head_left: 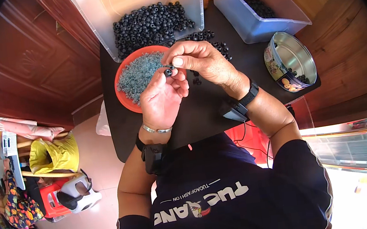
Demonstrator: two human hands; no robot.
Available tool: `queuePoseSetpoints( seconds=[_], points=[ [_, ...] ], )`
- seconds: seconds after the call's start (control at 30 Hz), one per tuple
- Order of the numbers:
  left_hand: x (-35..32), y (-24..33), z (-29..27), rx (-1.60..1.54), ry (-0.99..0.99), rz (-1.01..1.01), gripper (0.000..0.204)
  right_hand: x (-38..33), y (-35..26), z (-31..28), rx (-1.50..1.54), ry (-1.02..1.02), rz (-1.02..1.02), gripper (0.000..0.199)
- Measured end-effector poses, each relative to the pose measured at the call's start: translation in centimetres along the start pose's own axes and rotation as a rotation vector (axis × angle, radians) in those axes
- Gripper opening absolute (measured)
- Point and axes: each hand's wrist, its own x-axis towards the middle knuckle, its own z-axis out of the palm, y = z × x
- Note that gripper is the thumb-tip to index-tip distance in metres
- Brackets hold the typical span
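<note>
Between the thumb and fingers of my left hand [161,92], palm up, is a small round black piece with a hole [168,72]. My right hand [200,61] meets it from above, thumb and forefinger pinched at the piece; whatever tiny part sits in that pinch is too small to make out. Both hands are over the right edge of an orange-red bowl [121,94] filled with small pale blue-grey translucent pieces [140,76]. Loose black pieces [201,36] lie on the dark table [201,107] behind and beside my right hand.
A clear plastic bin [95,27], tipped toward me, holds many black pieces [149,25] behind the bowl. At the back right stands another bin [251,30] with black pieces. A round metal tin [279,70] with a few black pieces sits near the table's right edge.
</note>
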Motion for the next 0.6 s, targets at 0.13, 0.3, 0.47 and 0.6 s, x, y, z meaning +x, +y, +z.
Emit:
queuePoseSetpoints(
  seconds=[0.13, 0.3, 0.47, 0.6],
  points=[
    [-0.1, 0.0, 0.3, -0.008, -0.015, 0.004, 0.027, -0.3, -0.2, 0.0, 0.023, -0.01, 0.098, 0.019],
    [-0.3, -0.1, 0.4, 0.015, 0.011, 0.01, 0.026, -0.3, 0.5, 0.1, -0.023, 0.043, 0.049, 0.018],
    [-0.3, -0.2, 0.5, 0.029, 0.059, 0.011, 0.024, -0.7, 0.3, 0.8, -0.129, 0.061, 0.025, 0.017],
    [-0.4, -0.1, 0.2, 0.022, 0.062, 0.009, 0.023, -0.5, 0.4, 0.9, -0.646, 0.102, -0.32, 0.014]
  ],
)
